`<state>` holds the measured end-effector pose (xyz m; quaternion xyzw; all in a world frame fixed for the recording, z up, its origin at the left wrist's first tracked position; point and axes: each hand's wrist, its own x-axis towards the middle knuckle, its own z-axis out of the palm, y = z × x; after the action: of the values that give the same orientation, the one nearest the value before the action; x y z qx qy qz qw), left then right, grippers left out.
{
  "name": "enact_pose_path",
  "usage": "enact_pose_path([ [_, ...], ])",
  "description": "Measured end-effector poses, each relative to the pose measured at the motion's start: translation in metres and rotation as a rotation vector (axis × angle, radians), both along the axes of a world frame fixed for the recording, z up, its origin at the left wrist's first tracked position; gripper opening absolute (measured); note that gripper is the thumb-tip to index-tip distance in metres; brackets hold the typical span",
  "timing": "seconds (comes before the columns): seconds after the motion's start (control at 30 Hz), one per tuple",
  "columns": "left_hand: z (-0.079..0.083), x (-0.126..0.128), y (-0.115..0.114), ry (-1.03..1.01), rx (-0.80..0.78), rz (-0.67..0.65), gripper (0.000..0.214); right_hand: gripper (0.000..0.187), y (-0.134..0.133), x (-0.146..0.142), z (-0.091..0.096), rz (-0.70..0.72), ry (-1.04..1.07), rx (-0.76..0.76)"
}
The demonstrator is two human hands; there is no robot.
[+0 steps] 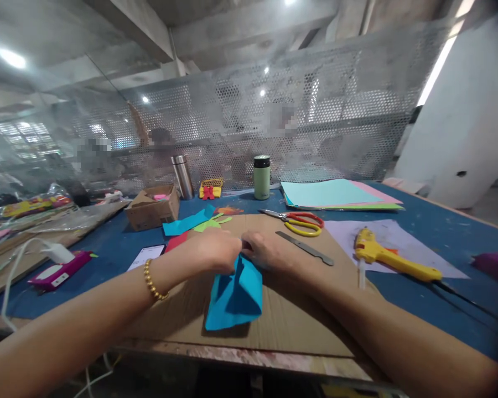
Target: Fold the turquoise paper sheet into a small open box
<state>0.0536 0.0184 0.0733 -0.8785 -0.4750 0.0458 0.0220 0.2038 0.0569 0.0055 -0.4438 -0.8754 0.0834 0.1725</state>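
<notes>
A folded piece of blue paper (234,301) stands over the cardboard sheet (174,323), its lower part flaring open toward me. My left hand (222,249), with a gold bead bracelet (151,279) at the wrist, is closed on the paper's upper end. Close against it, my right hand (263,250) pinches the same end from the other side. The fingertips of both hands are partly hidden. Just beyond my right hand lie red-and-yellow scissors (302,222) and a flat metal blade (305,247).
A yellow glue gun (394,262) rests on lilac paper (340,235) at right. Behind stand a green tumbler (262,179), a steel flask (183,179) and a cardboard box (153,210). Coloured sheets (332,193) lie at back right. A phone (147,257) and a purple power strip (60,271) are left.
</notes>
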Motion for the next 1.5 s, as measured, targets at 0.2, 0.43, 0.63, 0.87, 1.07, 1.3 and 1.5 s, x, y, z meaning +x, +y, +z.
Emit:
enact_pose_path([
  [0.2, -0.003, 0.018, 0.004, 0.312, -0.059, 0.094, 0.021, 0.01, 0.001, 0.0, 0.0, 0.018, -0.008, -0.001],
  [0.43, -0.008, 0.013, 0.019, 0.175, -0.087, 0.29, 0.02, 0.009, 0.001, 0.001, 0.001, -0.002, 0.003, -0.007],
  [0.63, -0.023, 0.005, 0.026, 0.089, -0.039, 0.309, 0.024, 0.008, 0.003, 0.003, 0.0, -0.028, 0.032, -0.013],
  [0.87, -0.033, -0.009, 0.033, -0.057, -0.035, 0.302, 0.012, 0.008, 0.006, 0.004, 0.0, -0.027, 0.051, -0.037],
  [1.07, -0.038, -0.016, 0.042, -0.155, -0.07, 0.273, 0.002, 0.008, 0.007, 0.004, 0.001, -0.043, 0.059, -0.064],
  [1.3, -0.048, -0.024, 0.049, -0.221, -0.054, 0.284, 0.002, 0.008, 0.01, 0.005, -0.004, -0.034, 0.107, -0.079],
  [1.5, -0.043, -0.024, 0.046, -0.208, -0.055, 0.308, 0.002, 0.009, 0.011, 0.005, -0.006, -0.038, 0.11, -0.081],
])
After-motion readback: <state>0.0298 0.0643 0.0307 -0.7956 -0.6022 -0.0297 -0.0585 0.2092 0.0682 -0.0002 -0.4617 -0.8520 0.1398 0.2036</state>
